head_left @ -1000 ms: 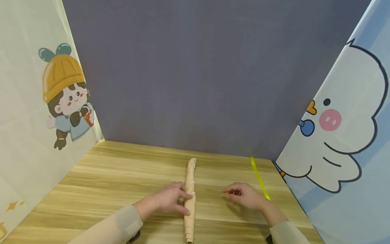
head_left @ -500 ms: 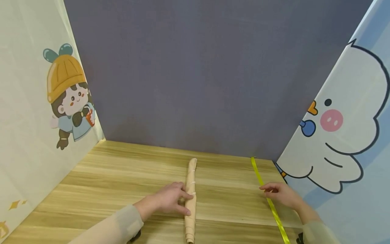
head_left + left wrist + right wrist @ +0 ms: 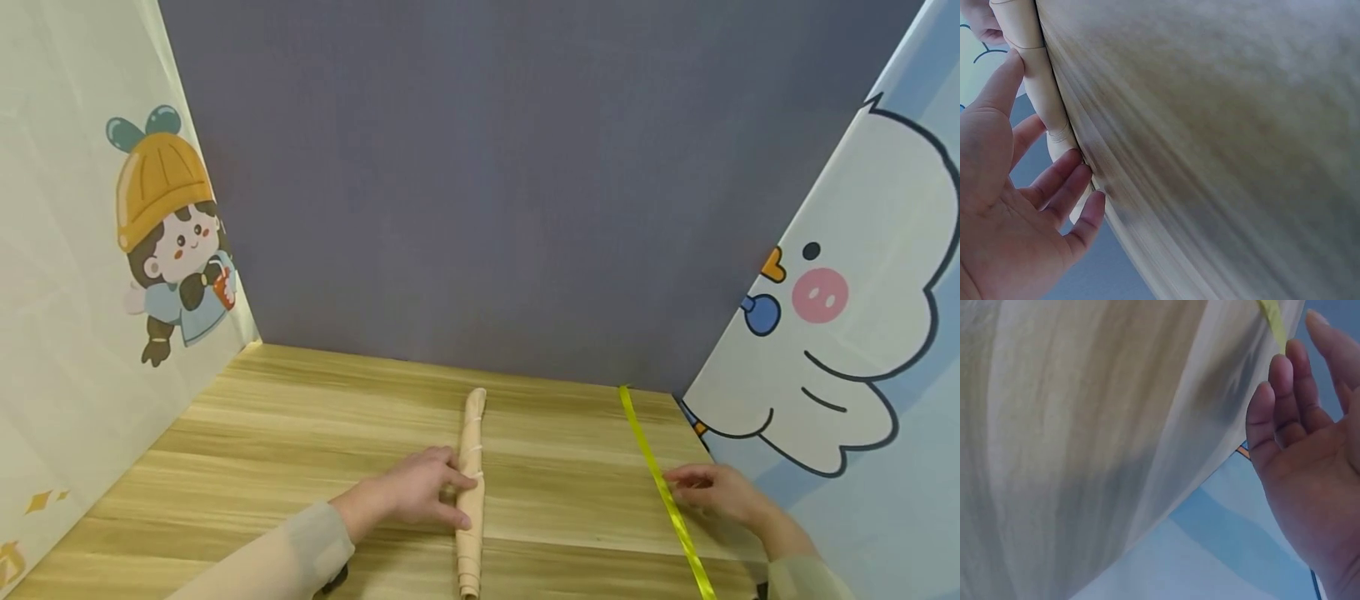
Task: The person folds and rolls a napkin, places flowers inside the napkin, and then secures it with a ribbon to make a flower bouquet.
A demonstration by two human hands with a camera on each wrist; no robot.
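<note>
A smooth, grey-purple back wall (image 3: 480,183) fills most of the head view, flanked by a cream side wall (image 3: 60,208) and a pale blue-and-white side wall (image 3: 900,517), both printed with cartoon figures. Below them lies a yellow-brown, wood-grained table (image 3: 315,408).

On the table, a long, slim, beige roll of wound sheet material (image 3: 472,502) lies lengthwise, one end pointing towards the back wall, the layers showing at its near end. Whether it is cloth or leather is not clear.

The person's left hand (image 3: 416,492) rests on the roll from its left side, thumb and fingers spread along it, not wrapped around it. The right hand (image 3: 723,492) stands well apart to the right, its fingers slightly bent and its thumb apart from them, beside a narrow, shiny yellow ribbon (image 3: 652,461). The fingertips meet its edge in the head view; actual contact cannot be told, and no pinch shows.

The step in hand seems to be steadying the roll while reaching for the ribbon. The next move would call for a fingertip pinch on that flat strip, with the roll kept from unwinding.
</note>
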